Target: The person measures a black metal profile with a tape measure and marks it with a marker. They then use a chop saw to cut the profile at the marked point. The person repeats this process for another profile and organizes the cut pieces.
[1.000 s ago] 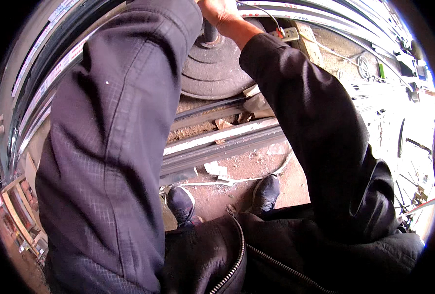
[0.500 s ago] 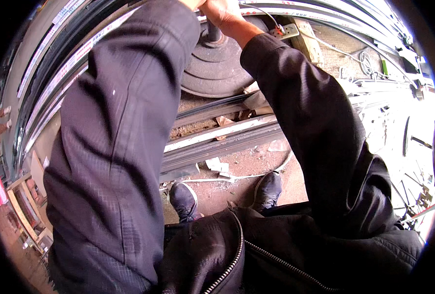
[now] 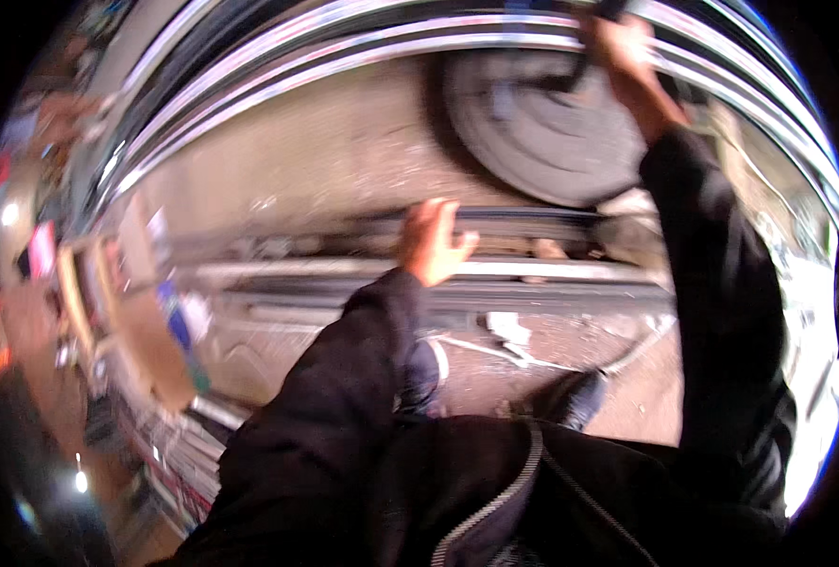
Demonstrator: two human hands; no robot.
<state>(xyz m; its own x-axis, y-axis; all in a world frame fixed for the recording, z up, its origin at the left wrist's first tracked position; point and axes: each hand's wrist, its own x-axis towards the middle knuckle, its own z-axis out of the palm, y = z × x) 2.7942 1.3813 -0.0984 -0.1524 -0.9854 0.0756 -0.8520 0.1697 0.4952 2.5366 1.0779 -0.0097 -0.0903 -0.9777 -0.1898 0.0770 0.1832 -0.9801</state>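
My right hand (image 3: 625,52) is at the top of the view, closed round a dark upright pole (image 3: 582,68). The pole rises from a heavy round grey base (image 3: 542,142) with stepped rings, which stands tilted in the blurred picture. What the pole carries above my hand is mostly cut off by the upper edge. My left hand (image 3: 432,241) is empty, its fingers apart, over long metal bars on the ground in front of me. Motion blur softens both hands.
Long white-and-dark profiles (image 3: 344,47) run in a curve behind the base. More bars (image 3: 495,271) lie between the base and my shoes (image 3: 580,397), with a pale cable (image 3: 467,348) on the floor. Cardboard (image 3: 150,350) and a wooden frame (image 3: 77,293) are at left.
My left hand has come away from the pole's top and moved down and left, its fingers opening. My right hand stays up at the pole. The whole view has swung left and blurred.
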